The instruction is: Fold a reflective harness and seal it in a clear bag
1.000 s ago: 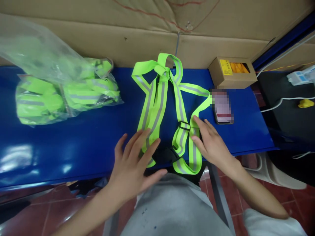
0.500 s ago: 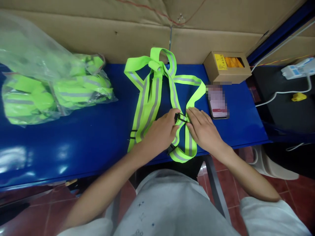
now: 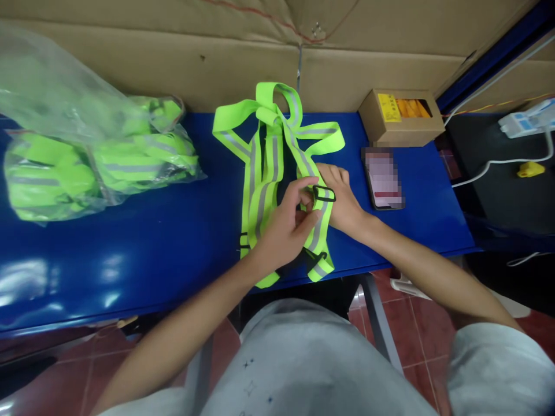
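A neon-yellow reflective harness (image 3: 262,196) with grey stripes lies looped on the blue table. Its right-hand strap (image 3: 318,228) carries a black slider buckle (image 3: 324,193). My left hand (image 3: 290,216) is at this strap's left edge, thumb and forefinger closed on it just beside the buckle. From the right, my right hand (image 3: 342,199) reaches under the same strap, its fingers curled and their tips hidden behind the webbing. Another black buckle (image 3: 316,260) shows lower down, near the table's front edge. A black slider (image 3: 244,240) sits on the left strap.
Clear plastic bags (image 3: 143,162) of similar neon harnesses lie at the left. To the right are a phone (image 3: 384,179) and a cardboard box (image 3: 377,124) with orange contents. A power strip (image 3: 526,122) with a white cable is on the black surface farther right. Cardboard lines the back.
My right hand has gone from lying on the right loop to behind the strap. That loop has folded inward to the left. The slider buckle now faces up, clear of my fingers.
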Action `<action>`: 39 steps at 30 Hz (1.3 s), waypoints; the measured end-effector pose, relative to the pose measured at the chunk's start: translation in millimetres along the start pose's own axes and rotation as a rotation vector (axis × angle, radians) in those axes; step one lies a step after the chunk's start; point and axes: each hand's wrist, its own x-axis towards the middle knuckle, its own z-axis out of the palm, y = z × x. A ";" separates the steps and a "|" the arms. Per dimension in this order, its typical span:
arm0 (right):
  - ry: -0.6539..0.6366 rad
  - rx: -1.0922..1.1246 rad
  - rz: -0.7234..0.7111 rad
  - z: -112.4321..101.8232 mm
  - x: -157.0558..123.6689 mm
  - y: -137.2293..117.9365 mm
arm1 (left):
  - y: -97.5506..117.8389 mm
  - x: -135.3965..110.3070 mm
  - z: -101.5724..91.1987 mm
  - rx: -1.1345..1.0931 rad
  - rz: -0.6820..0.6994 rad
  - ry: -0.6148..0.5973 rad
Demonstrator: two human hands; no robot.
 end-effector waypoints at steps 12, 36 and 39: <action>-0.270 0.118 -0.289 -42.0 23.2 22.6 | -2.9 -13.6 18.1 0.819 0.229 0.104; -0.271 0.001 -0.157 -32.0 151.9 71.7 | -2.0 -20.0 17.9 1.110 0.306 -0.248; -0.238 -0.106 -0.229 -25.9 141.7 73.9 | 0.2 -20.4 18.4 1.117 0.298 -0.254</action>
